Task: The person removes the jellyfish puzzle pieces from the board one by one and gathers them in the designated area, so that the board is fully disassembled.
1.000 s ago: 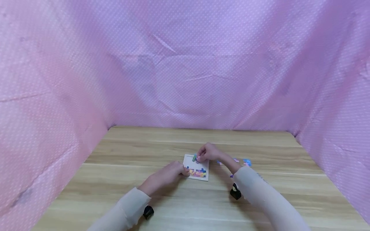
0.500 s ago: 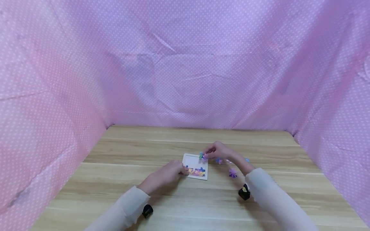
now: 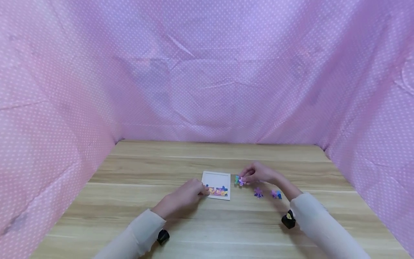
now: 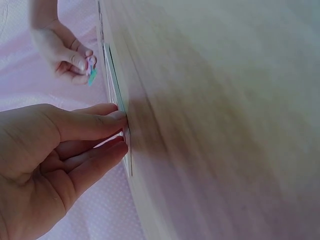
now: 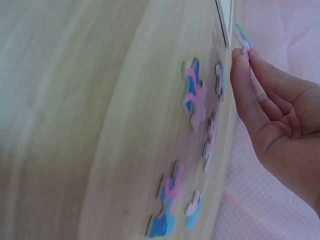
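My left hand (image 3: 188, 191) holds the lower left edge of a square white puzzle board (image 3: 216, 176). In the left wrist view the thumb and fingers of that left hand (image 4: 55, 145) meet the board's thin edge (image 4: 116, 90). Several joined pieces (image 3: 220, 191) with yellow, pink and purple print fill the board's near side. To the right of the board, my right hand (image 3: 260, 172) pinches a pink and green puzzle piece (image 3: 240, 180) just above the table. The right wrist view has this piece (image 5: 243, 39) at the fingertips of the right hand (image 5: 280, 105).
Loose puzzle pieces lie right of the board: a purple one (image 3: 258, 192) and a pink and blue one (image 3: 276, 194). More pieces, such as a pink and blue piece (image 5: 194, 92), show in the right wrist view. A pink dotted cloth (image 3: 207, 90) surrounds the wooden table (image 3: 161, 158).
My right hand has carried the pinched piece rightward, from over the board to beside it. More loose pieces have come into sight. My left hand stays at the board's edge.
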The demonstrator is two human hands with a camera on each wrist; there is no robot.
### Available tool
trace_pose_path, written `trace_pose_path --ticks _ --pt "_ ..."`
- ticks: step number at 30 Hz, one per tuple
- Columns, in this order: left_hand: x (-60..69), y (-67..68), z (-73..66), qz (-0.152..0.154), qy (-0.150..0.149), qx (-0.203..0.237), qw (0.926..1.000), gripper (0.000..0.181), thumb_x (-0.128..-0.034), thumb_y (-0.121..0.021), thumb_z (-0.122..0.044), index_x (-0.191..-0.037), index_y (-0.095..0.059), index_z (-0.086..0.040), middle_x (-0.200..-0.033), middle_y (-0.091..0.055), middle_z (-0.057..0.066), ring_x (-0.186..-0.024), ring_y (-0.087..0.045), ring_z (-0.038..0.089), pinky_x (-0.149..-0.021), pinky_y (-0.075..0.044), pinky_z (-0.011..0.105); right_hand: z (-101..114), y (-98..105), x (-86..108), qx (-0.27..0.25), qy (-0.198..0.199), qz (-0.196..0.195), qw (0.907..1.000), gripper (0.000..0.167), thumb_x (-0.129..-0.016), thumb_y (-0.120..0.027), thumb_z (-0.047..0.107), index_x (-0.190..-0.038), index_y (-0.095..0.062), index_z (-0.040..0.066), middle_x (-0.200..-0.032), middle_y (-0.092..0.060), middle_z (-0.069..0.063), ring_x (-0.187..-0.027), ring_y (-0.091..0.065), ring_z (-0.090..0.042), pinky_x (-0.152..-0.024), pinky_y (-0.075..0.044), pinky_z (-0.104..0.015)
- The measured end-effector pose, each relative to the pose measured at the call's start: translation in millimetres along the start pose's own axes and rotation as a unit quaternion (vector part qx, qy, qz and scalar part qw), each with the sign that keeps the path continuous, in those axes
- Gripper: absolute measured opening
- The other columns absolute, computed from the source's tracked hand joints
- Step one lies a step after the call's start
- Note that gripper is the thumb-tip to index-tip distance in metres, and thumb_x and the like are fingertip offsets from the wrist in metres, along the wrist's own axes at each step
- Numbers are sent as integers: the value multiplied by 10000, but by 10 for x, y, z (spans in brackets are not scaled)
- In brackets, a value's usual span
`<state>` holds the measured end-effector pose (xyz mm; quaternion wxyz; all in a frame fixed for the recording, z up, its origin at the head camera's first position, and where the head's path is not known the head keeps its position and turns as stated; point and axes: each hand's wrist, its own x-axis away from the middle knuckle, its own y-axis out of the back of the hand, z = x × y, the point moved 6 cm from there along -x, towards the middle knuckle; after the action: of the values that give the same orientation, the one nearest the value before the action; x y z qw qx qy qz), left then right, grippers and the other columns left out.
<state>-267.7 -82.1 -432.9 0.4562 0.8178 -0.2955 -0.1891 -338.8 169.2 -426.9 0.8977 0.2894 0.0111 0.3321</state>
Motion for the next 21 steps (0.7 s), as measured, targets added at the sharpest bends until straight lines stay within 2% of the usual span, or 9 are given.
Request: trace_pose_path --ticks 2,7,14,21 --pt "-3 1 2 -11 -19 -12 10000 264 -1015 -581 -31 -1156 -776 -139 -907 -719 -60 -628 -375 51 -609 -374 190 -11 7 44 -5 33 21 10000 201 -946 -687 32 -1094 -703 -104 -1009 -757 -197 -870 -695 -145 -773 -563 -213" --pt "-29 -14 3 3 -99 -114 9999 238 -996 -616 -20 -1104 -803 -121 -982 -752 -52 -676 -470 36 -650 -427 187 -46 -8 158 -28 -49 8 10000 181 -937 -698 30 -1076 -726 -83 -1046 -758 -188 -889 -701 -146 -798 -567 -224" --pt "-40 -2 -4 40 -55 -102 9999 223 -995 -626 -30 -1096 -805 -116 -970 -749 -54 -691 -485 38 -649 -428 189 -84 -9 168 76 44 -201 9998 165 -894 -733 -8 -1020 -731 -116 -1169 -714 -282 -907 -717 -162 -770 -577 -207" --pt "-67 13 -8 50 -31 -208 9998 191 -979 -656 -37 -1067 -813 -102 -1026 -762 -13 -732 -513 52 -673 -442 195 -110 -8 159 312 -283 -509 9978 120 -843 -782 -12 -938 -756 -80 -1040 -760 -207 -765 -680 -102 -670 -570 -224"
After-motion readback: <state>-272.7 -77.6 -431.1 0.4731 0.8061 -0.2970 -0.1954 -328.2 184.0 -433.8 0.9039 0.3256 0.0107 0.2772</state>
